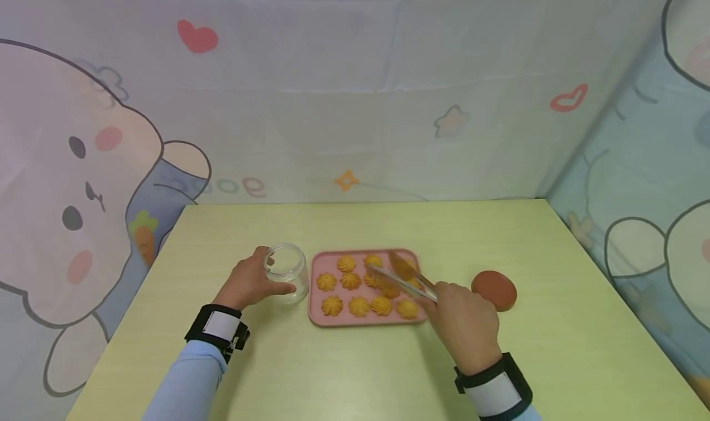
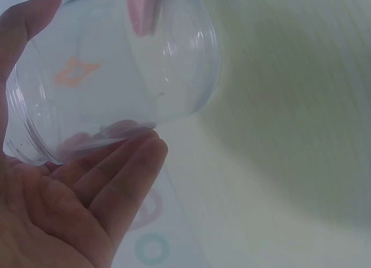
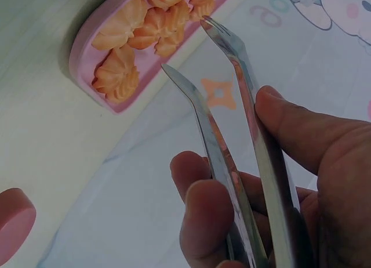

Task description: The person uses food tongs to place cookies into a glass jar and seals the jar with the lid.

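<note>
- Ur L grip (image 1: 251, 282)?
- I've got a round clear jar (image 1: 297, 275) in it, just L of the pink tray (image 1: 366, 323).
- R grip (image 1: 465, 323)?
- Holding metal tongs (image 1: 407, 286), tips apart, over the tray's piped cookies (image 1: 359, 306). Reddish-brown disc (image 1: 495, 290)'s on the bench (image 1: 344, 371), R side.

The tray (image 1: 327, 259) is pink, the cookies (image 1: 332, 306) golden yellow, the tongs (image 3: 266, 152) silver, the jar (image 1: 297, 276) colourless, the disc (image 1: 494, 290) reddish brown. The worktop (image 1: 310, 371) is pale yellow-green; the whitish backdrop (image 1: 310, 131) carries red hearts (image 1: 198, 37), an orange star (image 1: 339, 180) and a cartoon animal (image 1: 105, 168). Sleeves (image 1: 185, 381) are light blue, wristbands (image 1: 222, 325) black and white.
</note>
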Demonstrator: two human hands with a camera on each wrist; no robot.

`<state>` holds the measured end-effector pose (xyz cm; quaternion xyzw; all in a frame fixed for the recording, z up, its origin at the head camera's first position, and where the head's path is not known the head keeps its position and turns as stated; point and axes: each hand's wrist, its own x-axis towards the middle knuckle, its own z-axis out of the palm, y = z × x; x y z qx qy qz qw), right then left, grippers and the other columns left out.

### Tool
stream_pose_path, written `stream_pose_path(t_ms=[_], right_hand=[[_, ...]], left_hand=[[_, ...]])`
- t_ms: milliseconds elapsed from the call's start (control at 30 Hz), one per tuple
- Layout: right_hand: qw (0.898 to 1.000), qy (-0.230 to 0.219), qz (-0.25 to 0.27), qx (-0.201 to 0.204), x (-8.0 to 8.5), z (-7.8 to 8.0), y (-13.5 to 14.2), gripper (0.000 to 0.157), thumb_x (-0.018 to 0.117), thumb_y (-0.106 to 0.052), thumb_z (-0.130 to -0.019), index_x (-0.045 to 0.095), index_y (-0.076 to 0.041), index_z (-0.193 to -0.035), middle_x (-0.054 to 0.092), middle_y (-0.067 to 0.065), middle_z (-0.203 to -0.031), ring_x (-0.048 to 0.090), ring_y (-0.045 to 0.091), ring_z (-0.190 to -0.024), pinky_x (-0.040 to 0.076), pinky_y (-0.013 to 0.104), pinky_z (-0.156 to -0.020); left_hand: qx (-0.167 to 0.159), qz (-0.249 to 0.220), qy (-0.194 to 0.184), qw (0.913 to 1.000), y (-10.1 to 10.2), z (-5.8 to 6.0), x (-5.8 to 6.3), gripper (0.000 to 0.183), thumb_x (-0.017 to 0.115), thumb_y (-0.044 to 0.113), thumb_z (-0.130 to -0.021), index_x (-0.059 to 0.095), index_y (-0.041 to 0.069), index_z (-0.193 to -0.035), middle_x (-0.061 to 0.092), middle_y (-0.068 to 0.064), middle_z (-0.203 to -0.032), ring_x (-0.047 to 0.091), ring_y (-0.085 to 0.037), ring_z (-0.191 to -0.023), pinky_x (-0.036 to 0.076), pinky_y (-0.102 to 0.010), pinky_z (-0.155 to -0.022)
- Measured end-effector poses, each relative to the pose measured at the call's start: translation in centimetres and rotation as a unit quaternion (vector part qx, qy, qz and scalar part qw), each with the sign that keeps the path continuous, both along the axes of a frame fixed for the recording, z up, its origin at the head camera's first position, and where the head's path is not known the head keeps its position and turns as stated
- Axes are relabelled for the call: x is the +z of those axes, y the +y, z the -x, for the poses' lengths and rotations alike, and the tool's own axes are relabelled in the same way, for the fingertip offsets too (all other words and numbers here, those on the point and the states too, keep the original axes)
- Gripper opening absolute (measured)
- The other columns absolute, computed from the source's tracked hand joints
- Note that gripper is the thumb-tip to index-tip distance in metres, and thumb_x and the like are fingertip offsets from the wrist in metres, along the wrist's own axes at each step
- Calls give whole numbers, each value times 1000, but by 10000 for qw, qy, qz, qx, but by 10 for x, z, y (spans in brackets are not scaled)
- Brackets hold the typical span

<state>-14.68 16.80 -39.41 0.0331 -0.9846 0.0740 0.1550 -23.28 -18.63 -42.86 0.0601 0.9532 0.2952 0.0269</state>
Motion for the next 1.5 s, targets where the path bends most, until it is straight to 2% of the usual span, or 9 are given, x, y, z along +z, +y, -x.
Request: stream_pose_path(t_ms=[233, 400, 800, 900, 1067, 1233, 1367, 1500], right_hand=[[9996, -133, -227, 81, 2, 8, -8, 41, 74, -44, -76, 63, -6, -64, 49, 3, -46, 42, 17, -35, 33, 34, -28], [9992, -194, -333, 139, 1, 11, -11, 43, 75, -44, -76, 59, -8, -61, 47, 3, -45, 42, 17, -35, 34, 33, -28], [9966, -110, -774, 275, -7, 17, -16, 42, 78, -46, -70, 61, -9, -62, 45, 0, -44, 41, 14, -35, 36, 31, -29], [9958, -109, -864, 290, -6, 19, -18, 44, 78, -47, -70, 58, -9, -57, 43, -1, -43, 41, 14, -34, 35, 30, -28], [9955, -155, -855, 385, -3, 22, -21, 42, 79, -41, -72, 56, -10, -55, 44, 0, -42, 42, 15, -34, 35, 31, -28], [9931, -58, -1018, 579, -1, 30, -18, 39, 81, -35, -71, 58, -8, -55, 47, 2, -43, 44, 17, -35, 41, 35, -30], [9925, -301, -1021, 601, 0, 34, -16, 42, 79, -39, -72, 58, -8, -54, 45, 1, -43, 44, 16, -35, 39, 34, -30], [9930, -340, -949, 614, 0, 35, -15, 41, 79, -38, -73, 58, -8, -54, 45, 1, -44, 43, 15, -36, 37, 33, -30]], left_hand=[[20, -27, 7, 10000, -1, 1, -2, 93, 84, 45, -63, 41, -4, -130, 62, -26, -116, 58, -34, -94, 50, -51, -80], [21, -101, 12, 9999, -2, 1, -3, 94, 84, 45, -62, 42, -4, -130, 62, -26, -116, 58, -34, -93, 50, -50, -81], [4, -163, 27, 9999, -3, 2, -5, 93, 84, 44, -63, 41, -5, -129, 61, -27, -117, 58, -34, -94, 51, -51, -80], [-7, -154, 53, 9999, -3, 1, -4, 92, 84, 43, -63, 41, -5, -129, 61, -27, -116, 58, -34, -93, 51, -50, -80], [-9, -155, 38, 9999, -3, 1, -4, 93, 84, 45, -63, 41, -5, -129, 61, -26, -116, 58, -33, -93, 51, -50, -80], [-26, -146, 43, 9999, -2, 2, -4, 95, 84, 47, -62, 41, -4, -128, 62, -26, -115, 58, -32, -92, 51, -49, -79], [-63, -142, 63, 9999, -2, 1, -4, 94, 84, 47, -62, 41, -5, -128, 62, -26, -114, 58, -32, -91, 51, -49, -79], [-64, -138, 84, 9998, -3, 1, -4, 93, 84, 47, -62, 41, -5, -127, 62, -26, -113, 58, -32, -91, 51, -49, -79]])
